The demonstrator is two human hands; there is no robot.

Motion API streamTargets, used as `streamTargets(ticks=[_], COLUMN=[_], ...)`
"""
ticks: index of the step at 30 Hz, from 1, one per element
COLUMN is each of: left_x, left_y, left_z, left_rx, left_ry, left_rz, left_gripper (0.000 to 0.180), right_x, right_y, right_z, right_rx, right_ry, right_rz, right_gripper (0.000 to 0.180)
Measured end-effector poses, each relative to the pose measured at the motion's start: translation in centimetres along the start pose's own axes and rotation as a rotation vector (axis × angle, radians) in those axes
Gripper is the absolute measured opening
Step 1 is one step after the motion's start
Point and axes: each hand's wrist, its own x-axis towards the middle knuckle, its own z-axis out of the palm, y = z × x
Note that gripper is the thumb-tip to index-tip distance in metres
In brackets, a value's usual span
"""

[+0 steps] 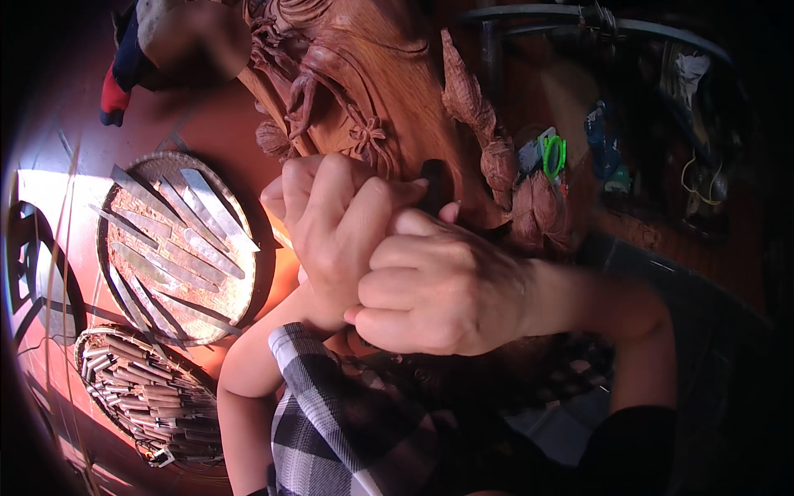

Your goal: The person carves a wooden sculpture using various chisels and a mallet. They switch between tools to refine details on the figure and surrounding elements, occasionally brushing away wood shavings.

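Close together over the carved wood, my two hands are both closed. My left hand (335, 211) has its knuckles up and its fingers curled, with the fingertips against a short dark piece (432, 183) that sticks up beyond them. Just nearer and to the right, overlapping the left wrist, is my right hand (438, 289), in a fist. Whatever lies inside its fingers is hidden. Beyond both hands stands a large reddish-brown wood carving (413, 99) with carved flowers, stems and folds. Several carved buds (496, 157) run along its right side.
A round woven tray (106, 273) on the left holds several flat metal blades (194, 215). Nearer lies a basket (103, 413) packed with wooden-handled tools (153, 388). Another person's red and blue sleeve (116, 99) shows at far left. A bright green ring-shaped thing (554, 157) sits right of the carving.
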Motion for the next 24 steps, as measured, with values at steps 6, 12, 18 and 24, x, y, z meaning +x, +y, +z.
streamTargets(ticks=[6, 12, 18, 24], left_x=[-1.7, -1.4, -0.7, -2.1], left_y=[-0.4, -0.7, -1.2, -1.2], left_z=[0.7, 0.8, 0.3, 0.6], left_rx=[-0.070, -0.103, -0.170, -0.165], left_ry=[-0.066, 0.035, -0.043, -0.065], left_rz=[0.016, -0.012, 0.019, -0.004], left_gripper=[0.028, 0.025, 0.023, 0.025], right_x=[-1.8, -0.9, -0.5, -1.4], right_y=[-0.9, -0.6, -0.8, -1.4], right_z=[1.1, 1.0, 0.5, 1.9], right_rx=[0.101, 0.040, -0.020, -0.059], right_ry=[-0.069, -0.040, -0.036, -0.013], right_rz=[0.075, 0.069, 0.082, 0.088], right_gripper=[0.010, 0.011, 0.011, 0.008])
